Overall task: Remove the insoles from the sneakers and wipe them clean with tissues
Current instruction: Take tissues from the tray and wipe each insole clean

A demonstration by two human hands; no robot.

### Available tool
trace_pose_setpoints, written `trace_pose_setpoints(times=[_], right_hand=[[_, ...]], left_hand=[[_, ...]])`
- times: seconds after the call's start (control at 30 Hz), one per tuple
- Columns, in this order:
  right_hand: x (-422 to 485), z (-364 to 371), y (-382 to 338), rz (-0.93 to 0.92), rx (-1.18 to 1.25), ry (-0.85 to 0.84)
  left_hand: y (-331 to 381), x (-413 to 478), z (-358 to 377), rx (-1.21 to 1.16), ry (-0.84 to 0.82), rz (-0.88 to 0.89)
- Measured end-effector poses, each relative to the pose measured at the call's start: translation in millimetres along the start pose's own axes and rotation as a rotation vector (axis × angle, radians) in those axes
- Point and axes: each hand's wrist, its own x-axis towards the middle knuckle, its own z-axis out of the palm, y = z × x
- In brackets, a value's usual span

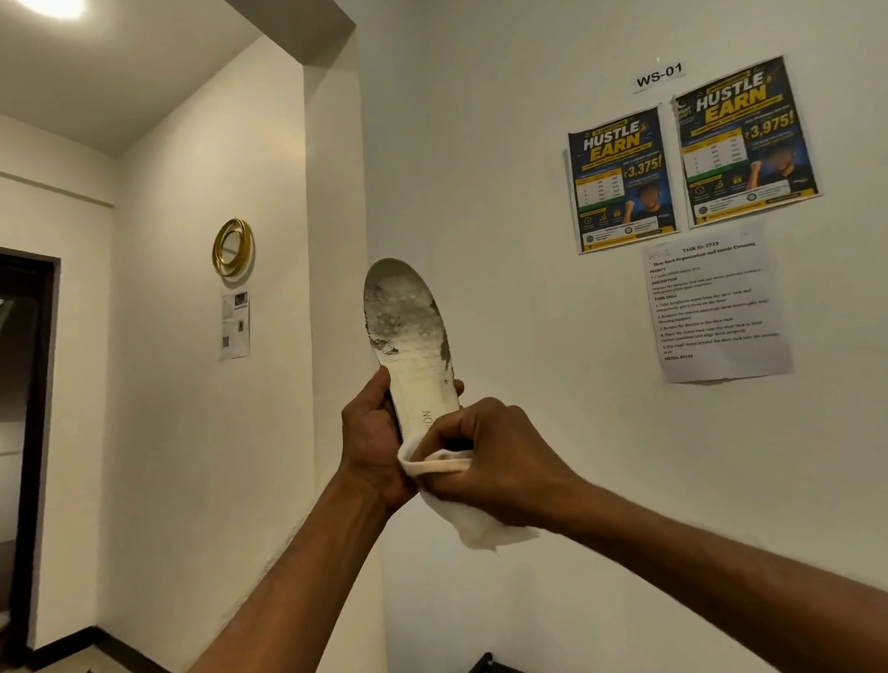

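- Head view: my left hand [372, 438] clasps the insole [410, 327] at its heel end. This holds it upright, with the soiled face toward me and braced against wiping pressure.
- My right hand [494, 457], touching the left, pinches a folded tissue [472, 520] against the heel area. The loose tail hangs below my knuckles.
- Grey grime sits at the toe end, above both hands. I judge most of the wiping remains.
- No sneakers are in view.
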Motion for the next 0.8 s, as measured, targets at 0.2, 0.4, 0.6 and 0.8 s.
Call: trace_pose_setpoints(times=[0.2,0.4,0.6,0.8], right_hand=[[3.0,-8.5,7.1,0.033,-0.043,-0.01],[8.9,-15.9,8.5,0.058,-0.134,0.009],[1.0,-12.8,3.2,-0.012,-0.138,-0.081],[-4.0,-8.1,-2.4,-0.112,-0.094,-0.015]], left_hand=[[0.1,-0.3,-3.2,0.0,-0.016,-0.009],[-5.1,1.2,-0.9,-0.016,-0.021,-0.006],[-7.3,-0.1,0.0,0.027,-0.013,-0.02],[-4.5,-1.5,4.9,0.006,-0.011,0.01]])
